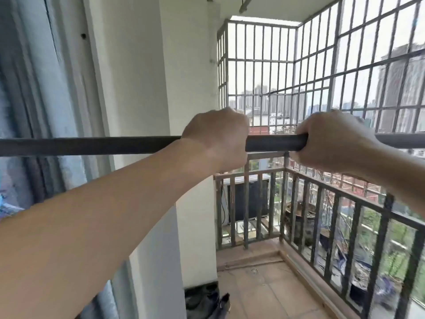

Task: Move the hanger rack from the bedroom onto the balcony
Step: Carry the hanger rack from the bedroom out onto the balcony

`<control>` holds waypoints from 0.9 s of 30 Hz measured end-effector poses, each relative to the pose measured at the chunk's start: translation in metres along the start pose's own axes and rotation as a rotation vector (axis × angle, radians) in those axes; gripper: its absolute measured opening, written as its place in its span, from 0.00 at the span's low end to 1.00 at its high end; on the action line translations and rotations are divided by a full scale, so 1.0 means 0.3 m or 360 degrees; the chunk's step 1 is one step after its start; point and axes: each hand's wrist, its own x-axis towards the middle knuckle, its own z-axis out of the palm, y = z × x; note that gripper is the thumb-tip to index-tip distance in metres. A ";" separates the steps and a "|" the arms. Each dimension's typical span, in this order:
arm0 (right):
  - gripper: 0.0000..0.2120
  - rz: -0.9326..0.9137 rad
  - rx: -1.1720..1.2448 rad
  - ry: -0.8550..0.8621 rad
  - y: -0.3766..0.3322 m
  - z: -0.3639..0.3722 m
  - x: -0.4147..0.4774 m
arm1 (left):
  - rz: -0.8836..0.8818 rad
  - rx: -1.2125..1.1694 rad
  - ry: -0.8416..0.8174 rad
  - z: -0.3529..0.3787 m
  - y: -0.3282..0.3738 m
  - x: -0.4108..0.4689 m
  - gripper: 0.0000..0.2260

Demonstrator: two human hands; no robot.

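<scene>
Left hand (218,137): fingers wrapped on bar (92,145).
Right hand (333,139): fingers wrapped on bar.
Railing (345,192): close ahead-right.
Floor (264,291): open below.

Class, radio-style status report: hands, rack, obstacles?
Left hand and right hand both gripping rack bar. Bar level, over balcony floor. Railing close ahead.

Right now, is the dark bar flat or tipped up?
Flat. The bar runs almost level across the view, left hand and right hand wrapped around it at the same height.
</scene>
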 end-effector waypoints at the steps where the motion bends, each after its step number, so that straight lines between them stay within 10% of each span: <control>1: 0.06 -0.0017 0.0015 -0.0004 0.016 -0.008 -0.012 | -0.0004 0.0012 0.0005 -0.007 0.019 -0.006 0.03; 27: 0.09 0.0167 -0.0083 0.0006 0.446 -0.155 -0.187 | 0.0250 -0.0199 0.0089 -0.021 0.463 0.116 0.04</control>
